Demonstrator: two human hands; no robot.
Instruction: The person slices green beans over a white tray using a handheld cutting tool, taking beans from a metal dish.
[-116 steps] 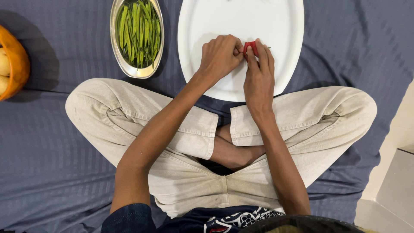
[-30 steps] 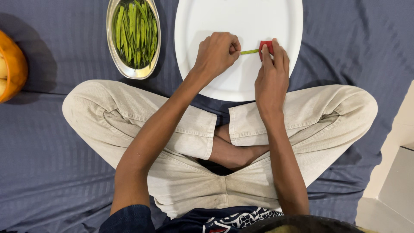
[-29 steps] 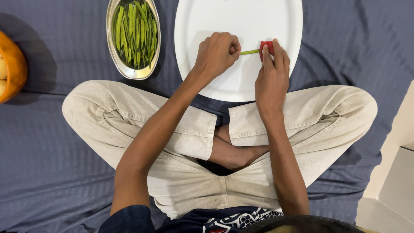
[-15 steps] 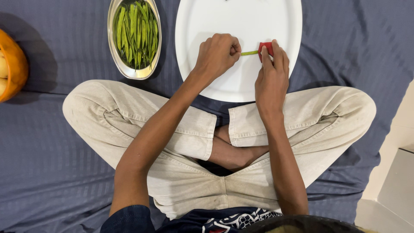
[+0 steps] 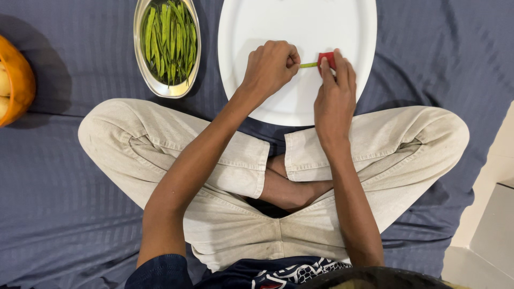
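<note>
My left hand (image 5: 270,67) is closed around one end of a thin green bean pod (image 5: 308,65), held over a large white plate (image 5: 278,21). My right hand (image 5: 334,91) grips a small red tool (image 5: 325,58), likely a peeler or cutter, pressed against the pod's other end. Most of the pod is hidden inside my left fist. A steel bowl (image 5: 140,59) full of several green bean pods (image 5: 168,37) stands to the left of the plate.
I sit cross-legged in beige trousers (image 5: 225,176) on a blue-grey striped sheet (image 5: 59,203). An orange container (image 5: 19,80) pokes in at the left edge. A pale floor or step (image 5: 490,235) shows at the lower right.
Earlier both hands were close together with the red tool between them. Since then they have drawn slightly apart, exposing a short length of green pod. Over the last second, almost no movement.
</note>
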